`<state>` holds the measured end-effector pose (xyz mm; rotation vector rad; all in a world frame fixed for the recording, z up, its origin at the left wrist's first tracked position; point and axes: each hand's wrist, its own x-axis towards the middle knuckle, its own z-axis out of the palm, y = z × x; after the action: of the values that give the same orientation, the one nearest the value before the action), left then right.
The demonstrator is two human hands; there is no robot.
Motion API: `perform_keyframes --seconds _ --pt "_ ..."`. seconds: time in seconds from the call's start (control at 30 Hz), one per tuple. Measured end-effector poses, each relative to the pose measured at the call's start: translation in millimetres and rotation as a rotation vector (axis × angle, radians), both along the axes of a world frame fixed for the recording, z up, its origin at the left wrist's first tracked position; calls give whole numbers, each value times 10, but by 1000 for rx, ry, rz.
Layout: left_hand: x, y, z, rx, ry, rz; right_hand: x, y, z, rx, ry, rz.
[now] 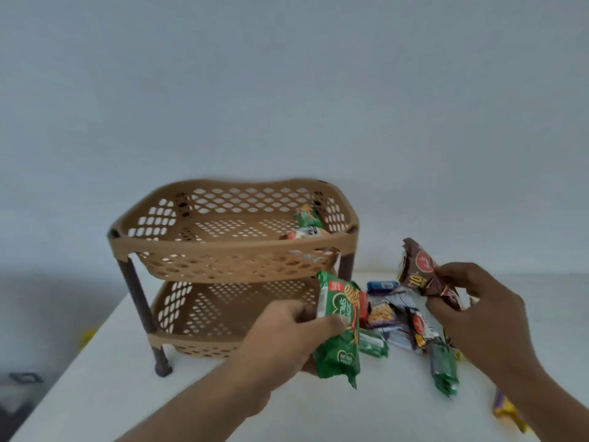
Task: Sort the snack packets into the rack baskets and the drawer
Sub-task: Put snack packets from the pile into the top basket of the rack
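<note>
A tan two-tier plastic rack stands on the white table, with an upper basket [223, 248] and a lower basket [197, 341]. Two packets lie in the upper basket's right corner: a green packet [307, 218] and a white-and-red one [302, 234]. My left hand [287, 333] grips a green snack packet [339, 330] in front of the lower basket's right end. My right hand [478, 311] holds a brown packet [420, 272] up above the loose pile of packets [395, 317] on the table. No drawer is in view.
A dark green packet [443, 371] and a yellow-purple packet [506, 413] lie on the table [127, 393] near my right forearm. The table's left edge runs diagonally past the rack's front leg [162, 368]. A plain wall is behind.
</note>
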<state>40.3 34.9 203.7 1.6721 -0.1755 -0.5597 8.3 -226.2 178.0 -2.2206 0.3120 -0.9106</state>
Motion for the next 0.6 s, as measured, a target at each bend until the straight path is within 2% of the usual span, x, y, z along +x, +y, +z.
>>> perform_keyframes --seconds 0.13,0.33,0.43,0.6 --pt "169 359 624 32 -119 -68 130 351 449 0 -113 130" --pt "923 626 1148 124 -280 91 507 679 1017 -136 -191 283" --pt "1303 607 1169 171 -249 166 776 794 1249 -197 -206 332" --pt "1753 470 1001 339 -135 109 1285 931 1446 -255 -152 399"
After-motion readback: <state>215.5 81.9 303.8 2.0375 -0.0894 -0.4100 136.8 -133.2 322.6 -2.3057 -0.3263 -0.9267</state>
